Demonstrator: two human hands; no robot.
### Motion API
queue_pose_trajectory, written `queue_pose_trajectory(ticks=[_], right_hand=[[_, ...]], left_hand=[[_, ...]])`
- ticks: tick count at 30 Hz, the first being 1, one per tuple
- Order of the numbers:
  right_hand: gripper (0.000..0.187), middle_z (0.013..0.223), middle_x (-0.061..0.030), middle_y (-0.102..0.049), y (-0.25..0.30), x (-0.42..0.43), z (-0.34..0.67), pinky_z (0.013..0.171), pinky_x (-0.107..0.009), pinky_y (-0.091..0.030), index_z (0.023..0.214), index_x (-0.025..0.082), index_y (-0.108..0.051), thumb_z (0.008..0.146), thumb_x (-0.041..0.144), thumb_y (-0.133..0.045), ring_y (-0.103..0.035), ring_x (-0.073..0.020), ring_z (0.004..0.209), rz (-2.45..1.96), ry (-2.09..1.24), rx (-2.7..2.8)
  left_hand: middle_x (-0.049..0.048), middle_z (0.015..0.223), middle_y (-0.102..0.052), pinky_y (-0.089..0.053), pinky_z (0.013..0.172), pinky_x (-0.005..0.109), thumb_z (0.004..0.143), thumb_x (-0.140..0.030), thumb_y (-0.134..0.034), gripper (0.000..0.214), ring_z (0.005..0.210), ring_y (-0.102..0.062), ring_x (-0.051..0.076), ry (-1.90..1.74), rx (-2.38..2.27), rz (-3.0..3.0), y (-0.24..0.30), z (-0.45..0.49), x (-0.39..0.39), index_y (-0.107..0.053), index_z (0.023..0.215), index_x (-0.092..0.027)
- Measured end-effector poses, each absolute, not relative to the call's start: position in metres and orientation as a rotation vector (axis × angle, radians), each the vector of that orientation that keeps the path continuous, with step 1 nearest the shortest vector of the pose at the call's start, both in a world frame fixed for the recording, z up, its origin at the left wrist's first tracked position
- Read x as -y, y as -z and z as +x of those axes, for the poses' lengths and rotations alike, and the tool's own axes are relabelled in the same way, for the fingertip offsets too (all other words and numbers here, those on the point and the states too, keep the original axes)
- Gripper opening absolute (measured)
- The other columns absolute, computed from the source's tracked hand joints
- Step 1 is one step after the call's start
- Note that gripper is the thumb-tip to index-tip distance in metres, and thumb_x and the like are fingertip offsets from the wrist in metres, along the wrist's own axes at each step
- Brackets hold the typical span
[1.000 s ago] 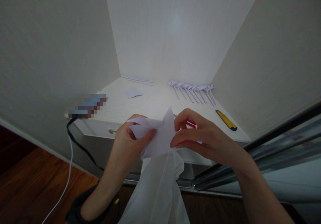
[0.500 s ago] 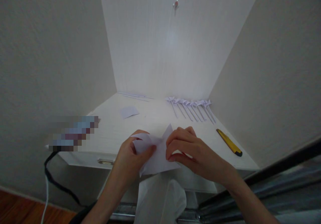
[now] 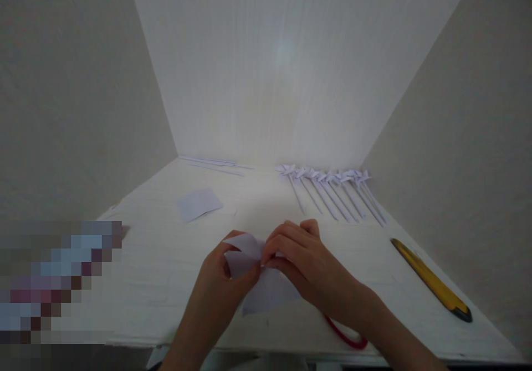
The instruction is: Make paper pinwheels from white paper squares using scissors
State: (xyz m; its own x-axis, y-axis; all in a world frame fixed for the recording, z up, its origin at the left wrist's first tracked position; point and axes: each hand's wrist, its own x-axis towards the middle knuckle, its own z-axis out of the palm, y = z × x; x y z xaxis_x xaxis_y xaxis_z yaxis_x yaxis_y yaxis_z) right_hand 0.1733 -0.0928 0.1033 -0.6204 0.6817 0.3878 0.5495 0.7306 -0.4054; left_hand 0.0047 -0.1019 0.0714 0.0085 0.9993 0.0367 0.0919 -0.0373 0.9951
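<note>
Between my two hands is a white sheet of paper, cut into flaps, with some flaps bent toward its middle. My left hand is closed on its left side, the thumb pressing near the centre and curled flaps showing above. My right hand pinches the paper at the centre, close to the left thumb; its fingertips hide what they grip there. Under my right forearm a red curved loop shows on the table; the rest of it is hidden.
Several white paper pinwheels on sticks lie in a row at the back right. A flat paper piece and thin paper sticks lie at the back left. A yellow utility knife rests on the right. A pixelated object is at left.
My right hand has moved left to the paper's centre, bringing its raised flap inward. The view has shifted closer to the table, and the red loop now shows.
</note>
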Motion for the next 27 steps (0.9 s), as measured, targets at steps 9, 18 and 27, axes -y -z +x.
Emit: queue_pose_trajectory(ticks=[9, 18, 27], right_hand=[[0.015, 0.091, -0.0008, -0.064, -0.093, 0.085, 0.165, 0.078, -0.032, -0.025, 0.088, 0.021, -0.061, 0.094, 0.015, -0.049, -0.054, -0.0146, 0.087, -0.890, -0.232, 2.351], [0.010, 0.084, 0.0027, -0.067, -0.103, 0.088, 0.158, 0.074, -0.032, -0.025, 0.084, 0.022, -0.061, 0.088, 0.013, -0.059, -0.057, -0.0129, 0.077, -0.988, -0.350, 2.201], [0.018, 0.084, 0.0025, -0.064, -0.112, 0.101, 0.149, 0.078, -0.033, -0.026, 0.089, 0.021, -0.052, 0.082, 0.009, -0.064, -0.055, -0.0137, 0.073, -1.116, -0.492, 2.123]], left_hand=[[-0.0010, 0.071, -0.065, -0.049, 0.055, 0.024, 0.063, -0.017, -0.069, 0.014, 0.066, -0.063, 0.017, -1.228, -1.278, 1.234, -0.072, 0.003, 0.096, -0.063, 0.076, -0.019], [-0.0013, 0.071, -0.067, -0.051, 0.056, 0.025, 0.064, -0.021, -0.072, 0.018, 0.064, -0.064, 0.017, -1.270, -1.250, 1.195, -0.076, -0.004, 0.099, -0.062, 0.079, -0.019], [-0.0021, 0.073, -0.067, -0.049, 0.055, 0.023, 0.065, -0.019, -0.072, 0.020, 0.064, -0.063, 0.015, -1.304, -1.226, 1.198, -0.090, -0.012, 0.115, -0.061, 0.082, -0.019]])
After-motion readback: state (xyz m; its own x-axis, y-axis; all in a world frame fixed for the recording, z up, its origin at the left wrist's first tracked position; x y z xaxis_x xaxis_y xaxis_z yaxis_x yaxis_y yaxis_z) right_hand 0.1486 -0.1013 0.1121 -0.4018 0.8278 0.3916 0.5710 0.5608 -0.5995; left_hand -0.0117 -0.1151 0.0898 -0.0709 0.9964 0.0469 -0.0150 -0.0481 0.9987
